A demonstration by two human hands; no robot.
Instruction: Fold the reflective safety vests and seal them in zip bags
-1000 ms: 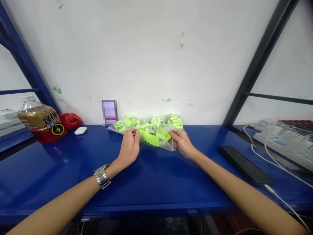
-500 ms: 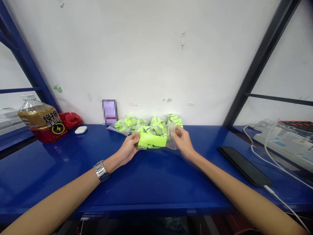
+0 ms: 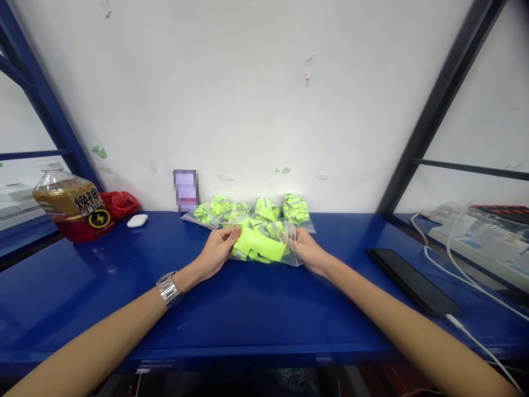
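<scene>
Low over the blue desk, both hands hold a clear plastic bag (image 3: 295, 258) with folded neon-yellow fabric (image 3: 260, 243) in it. Silver-grey reflective bands show on parts of the fabric. My left hand (image 3: 219, 247) pinches the bag's left end, thumb on top, fingers behind. At the right end, my right hand (image 3: 308, 248) is closed on the loose plastic; its fingertips are partly covered by the film. Just behind lie several similar clear bags of neon-yellow reflective fabric (image 3: 295, 207), along the wall.
A large drink bottle (image 3: 74, 201), a red plastic bag (image 3: 119, 204) and a white earbud case (image 3: 137, 220) stand at left. A phone (image 3: 185, 190) leans on the wall. A black phone (image 3: 413, 280) with a white cable lies at right, near a power strip (image 3: 491, 242).
The held bag has come slightly nearer and lower, its right end tilting down. My right hand has moved down with the plastic, uncovering more of the bag behind it.
</scene>
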